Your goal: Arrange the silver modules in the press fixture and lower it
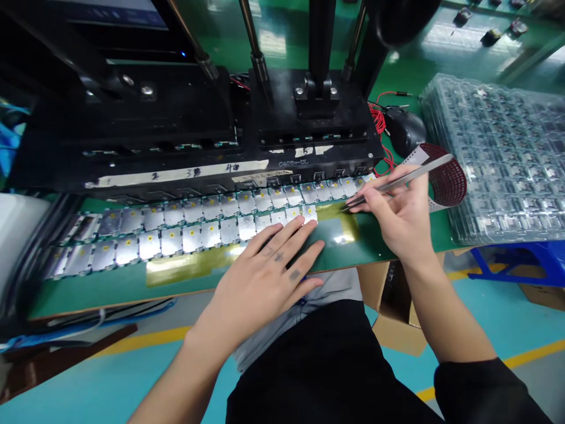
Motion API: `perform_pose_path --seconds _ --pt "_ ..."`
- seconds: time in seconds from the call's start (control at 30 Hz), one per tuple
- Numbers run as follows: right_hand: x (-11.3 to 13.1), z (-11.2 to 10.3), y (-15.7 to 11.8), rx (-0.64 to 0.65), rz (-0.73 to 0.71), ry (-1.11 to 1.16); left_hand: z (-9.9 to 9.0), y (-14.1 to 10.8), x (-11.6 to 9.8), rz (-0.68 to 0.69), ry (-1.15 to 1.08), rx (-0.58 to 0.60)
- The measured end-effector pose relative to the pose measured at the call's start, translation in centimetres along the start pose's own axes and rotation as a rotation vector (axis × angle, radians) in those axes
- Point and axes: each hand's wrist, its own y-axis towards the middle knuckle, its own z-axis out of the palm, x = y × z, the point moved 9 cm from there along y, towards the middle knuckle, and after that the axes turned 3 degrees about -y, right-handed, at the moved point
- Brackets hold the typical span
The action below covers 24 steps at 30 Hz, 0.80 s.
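Note:
Two long rows of silver boards with yellow dots (172, 240) lie along the green mat (375, 238). My left hand (273, 265) rests flat, fingers spread, its fingertips at the right part of the lower row. My right hand (401, 212) grips metal tweezers (412, 174), whose dark tips point down at yellow film (329, 211) just right of that row's end. A rolled dark red perforated sheet (448, 179) with a white side is beside my right hand; whether the fingers touch it is unclear.
Behind the rows stands a black fixture (309, 156) with numbered tape and metal rods. Stacked clear plastic trays (498, 159) fill the right side, near a black mouse (406, 131) and red wires (378, 118). A blue stool (521, 262) and cardboard box (399, 333) are below the table.

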Motion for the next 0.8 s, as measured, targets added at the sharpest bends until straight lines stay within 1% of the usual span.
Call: perform_pose_path --seconds 0.07,0.1,0.23,0.4,0.5,0.67,0.8 --pt "0.6 -0.4 -0.4 -0.031 -0.035 -0.020 -0.2 -0.2 0.0 -0.008 -0.017 0.003" --pt "0.6 -0.3 -0.6 -0.024 -0.034 -0.020 -0.2 -0.2 -0.1 -0.016 -0.031 0.006" --pt "-0.3 -0.1 -1.1 0.020 0.016 0.000 -0.4 0.3 -0.9 -0.046 -0.097 -0.009" --pt "-0.7 0.0 -1.1 0.031 0.021 0.001 0.6 1.2 -2.1 -0.040 -0.086 -0.015" --pt "-0.6 0.1 -1.1 0.038 0.019 -0.011 1.1 1.4 -2.0 -0.065 -0.053 -0.004" --pt "-0.4 0.0 -1.3 0.017 0.012 -0.048 0.8 1.3 -2.1 -0.055 -0.032 -0.046" --pt "-0.2 0.0 -1.3 0.010 0.004 -0.037 0.7 1.3 -2.1 -0.065 -0.033 -0.049"
